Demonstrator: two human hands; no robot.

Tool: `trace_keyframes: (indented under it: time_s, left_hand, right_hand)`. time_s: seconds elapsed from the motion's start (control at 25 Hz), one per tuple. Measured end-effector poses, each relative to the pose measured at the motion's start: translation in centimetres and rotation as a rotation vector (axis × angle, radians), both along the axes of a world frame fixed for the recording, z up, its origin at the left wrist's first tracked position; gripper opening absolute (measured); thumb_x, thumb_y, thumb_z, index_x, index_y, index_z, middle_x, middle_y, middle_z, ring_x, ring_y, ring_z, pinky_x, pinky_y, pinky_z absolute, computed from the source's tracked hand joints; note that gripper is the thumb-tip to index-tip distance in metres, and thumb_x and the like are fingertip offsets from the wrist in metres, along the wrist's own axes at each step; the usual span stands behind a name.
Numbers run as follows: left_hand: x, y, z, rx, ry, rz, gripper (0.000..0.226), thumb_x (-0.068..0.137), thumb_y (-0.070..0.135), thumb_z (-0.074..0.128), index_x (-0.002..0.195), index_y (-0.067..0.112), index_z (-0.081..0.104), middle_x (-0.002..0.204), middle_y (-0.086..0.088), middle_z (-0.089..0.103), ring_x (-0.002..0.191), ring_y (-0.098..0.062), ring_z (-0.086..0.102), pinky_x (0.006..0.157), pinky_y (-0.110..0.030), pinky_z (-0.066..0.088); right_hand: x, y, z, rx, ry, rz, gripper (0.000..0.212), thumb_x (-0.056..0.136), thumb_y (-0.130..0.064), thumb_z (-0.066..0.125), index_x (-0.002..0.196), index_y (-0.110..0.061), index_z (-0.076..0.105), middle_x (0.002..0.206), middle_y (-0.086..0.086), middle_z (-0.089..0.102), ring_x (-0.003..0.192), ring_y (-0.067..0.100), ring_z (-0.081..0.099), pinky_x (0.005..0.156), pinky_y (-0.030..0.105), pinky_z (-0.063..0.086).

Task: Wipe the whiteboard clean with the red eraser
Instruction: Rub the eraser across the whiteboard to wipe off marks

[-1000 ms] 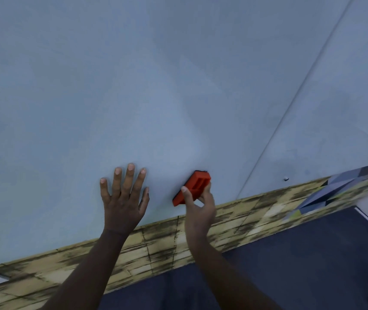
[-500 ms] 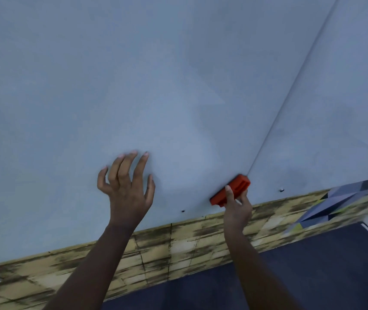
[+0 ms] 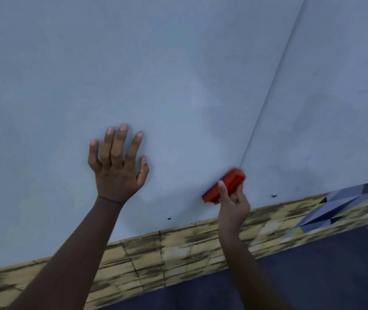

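Sweeping along the bottom strip of the pale, smooth whiteboard (image 3: 178, 74), the right hand (image 3: 234, 202) grips the red rectangular plastic eraser (image 3: 224, 186), thumb on its near side and the other fingers curled round behind it. In the head view, the only one, the eraser has travelled rightward over the last second, from beside the left hand to the thin dark seam (image 3: 270, 90) between two board panels, and it now lies tilted with its upper end touching the foot of that seam, flat against the surface just above the yellowish, mottled wood-look trim (image 3: 178, 249). The left hand (image 3: 117, 168) has changed too: half a second ago its fingers were lifted and bent, and now they are straight and spread, palm pressed on the board, holding nothing, well apart from the eraser. Two small dark screw heads (image 3: 169, 218) sit low on the panels. No writing is plain to see here, only faint grey smudges, so I judge the lower left panel largely done, with the stroke about to cross onto the right panel, whose cloudy patches probably want wiping next
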State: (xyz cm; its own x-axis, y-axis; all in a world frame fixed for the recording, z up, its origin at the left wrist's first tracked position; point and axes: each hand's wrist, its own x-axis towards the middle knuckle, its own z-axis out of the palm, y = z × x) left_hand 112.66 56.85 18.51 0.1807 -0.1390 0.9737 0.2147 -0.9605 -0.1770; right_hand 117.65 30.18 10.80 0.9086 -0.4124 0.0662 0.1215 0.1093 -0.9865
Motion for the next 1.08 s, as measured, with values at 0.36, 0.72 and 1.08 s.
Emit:
trace_keyframes:
  time_s: [0.36, 0.72, 1.08]
  left_hand:
    - [0.2, 0.2, -0.1, 0.035, -0.021, 0.038, 0.07, 0.099, 0.037, 0.052, 0.165, 0.018, 0.036, 0.168, -0.01, 0.031, 0.163, -0.027, 0.017, 0.131, -0.05, 0.014]
    - [0.3, 0.2, -0.2, 0.057, -0.036, 0.049, 0.071, 0.1, 0.037, 0.051, 0.166, 0.019, 0.032, 0.176, -0.006, 0.019, 0.163, -0.027, 0.017, 0.13, -0.05, 0.014]
    - [0.4, 0.1, -0.4, 0.044, -0.026, 0.066, 0.073, 0.099, 0.036, 0.05, 0.167, 0.02, 0.029, 0.176, -0.005, 0.016, 0.163, -0.027, 0.015, 0.131, -0.05, 0.012]
  right_hand:
    - [-3.1, 6.8, 2.2, -1.068, -0.742, 0.15, 0.053, 0.092, -0.053, 0.072, 0.14, -0.032, 0.063, 0.11, 0.009, 0.058, 0.093, 0.027, 0.054, 0.074, 0.043, 0.054]
    - [3.1, -0.6, 11.0, -0.482, -0.596, -0.062, 0.061, 0.083, -0.043, 0.084, 0.137, -0.024, 0.067, 0.112, 0.001, 0.049, 0.099, 0.016, 0.053, 0.08, 0.042, 0.055]
    - [0.6, 2.5, 3.3, -0.818, -0.669, 0.076, 0.072, 0.083, -0.037, 0.085, 0.148, -0.029, 0.055, 0.114, 0.007, 0.051, 0.1, 0.025, 0.051, 0.082, 0.046, 0.047]
